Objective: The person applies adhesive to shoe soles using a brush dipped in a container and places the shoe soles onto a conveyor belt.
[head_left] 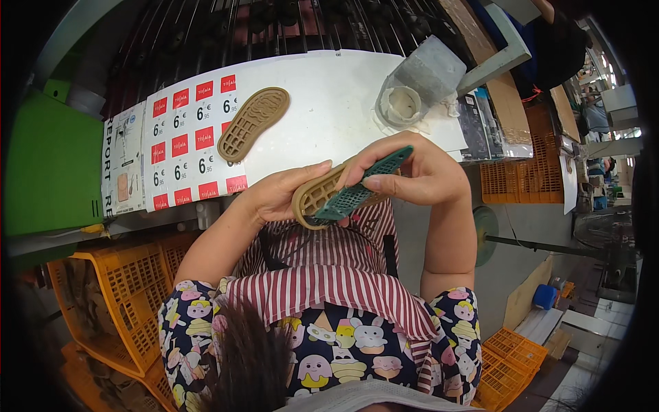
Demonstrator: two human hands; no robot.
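Note:
My left hand [278, 193] is closed around the toe or heel end of a tan shoe sole [312, 199], whose gridded hollow side faces up. Pinched between the thumb and fingers of my right hand [436, 172] is a dark green perforated sole-shaped piece [371, 180]. It lies slanted over the sole, its lower end touching or just above the sole's near end; which of the two I cannot tell. The green piece and my fingers hide much of the sole. A second tan sole [255, 122] rests on the table, grid side up, beyond my left hand.
The white-covered table [322, 89] carries printed red and white sheets [182, 147] at left. A grey container with a whitish round opening [425, 79] stands at the right. Dark metal rods [274, 27] run behind. Orange crates [130, 295] stand below left, another orange crate [511, 360] lower right.

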